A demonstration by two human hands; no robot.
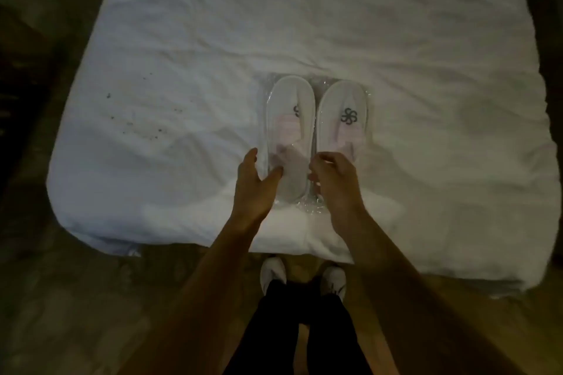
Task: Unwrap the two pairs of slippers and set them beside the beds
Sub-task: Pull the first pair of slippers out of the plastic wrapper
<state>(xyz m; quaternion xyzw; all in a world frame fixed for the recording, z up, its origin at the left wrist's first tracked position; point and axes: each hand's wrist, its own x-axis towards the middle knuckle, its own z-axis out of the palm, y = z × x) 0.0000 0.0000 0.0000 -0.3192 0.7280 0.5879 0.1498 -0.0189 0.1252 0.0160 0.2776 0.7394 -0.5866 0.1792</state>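
Slippers (316, 134), two wrapped packs side by side, lie flat on bed (182, 54) near foot edge, within reach. Left hand (254, 182) fingers spread wide beside left pack; right hand (332, 176) fingers curled, seemingly pinching plastic to open it.

White bed (213, 39) with a rumpled sheet, foot end near the camera. Two clear-plastic slipper packs side by side on it, near the foot edge: left slipper pack (289, 118) and right slipper pack (345, 115), each white with a dark flower logo. Left hand (254, 182) spread open at the left pack's near end, thumb on the plastic. Right hand (332, 176) curled, fingertips pinching wrap between the packs. Dark specks (137, 118) on the sheet left of the packs. White shoes (274, 274) on the floor below the bed's edge.
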